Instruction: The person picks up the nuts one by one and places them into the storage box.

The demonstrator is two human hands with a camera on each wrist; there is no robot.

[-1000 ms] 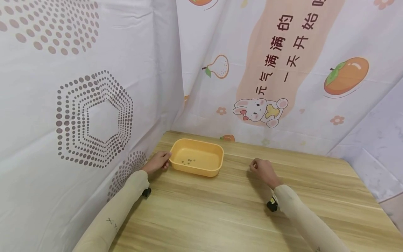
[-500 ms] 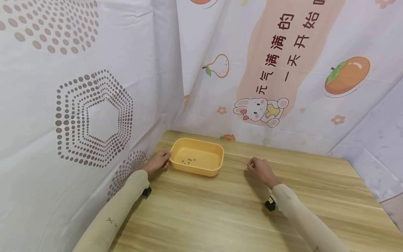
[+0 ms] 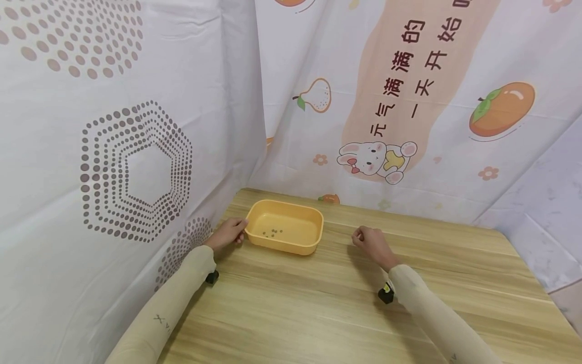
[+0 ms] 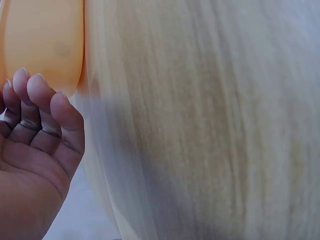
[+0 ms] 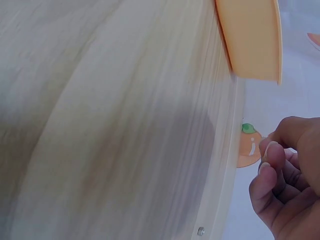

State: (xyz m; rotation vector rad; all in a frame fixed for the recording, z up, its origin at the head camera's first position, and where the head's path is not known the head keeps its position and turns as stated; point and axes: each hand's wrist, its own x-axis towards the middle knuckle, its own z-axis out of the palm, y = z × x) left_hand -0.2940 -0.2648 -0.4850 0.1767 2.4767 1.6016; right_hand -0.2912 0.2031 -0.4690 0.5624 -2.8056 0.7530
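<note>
A yellow rectangular tray [image 3: 281, 244] sits at the back left of the wooden table, with several small dark metal nuts [image 3: 273, 231] on its floor. My left hand [image 3: 227, 234] grips the tray's left end at the rim; its curled fingers [image 4: 42, 90] show beside the tray wall [image 4: 45, 35] in the left wrist view. Over the table, right of the tray, my right hand [image 3: 373, 245] has its fingers curled and the thumb tip against the fingertips [image 5: 274, 152]. I cannot tell whether something tiny is between them. A small ring-shaped metal piece [image 5: 201, 231] lies on the table in the right wrist view.
The wooden table [image 3: 291, 313] runs up to a printed white curtain [image 3: 318, 172] at the back. Another white curtain [image 3: 150, 167] hangs close along the left side, beside my left arm. A black wrist camera [image 3: 386, 293] sits below my right sleeve.
My right hand has moved left toward the tray, fingers still curled. The left hand, the tray and the nuts in it have stayed put.
</note>
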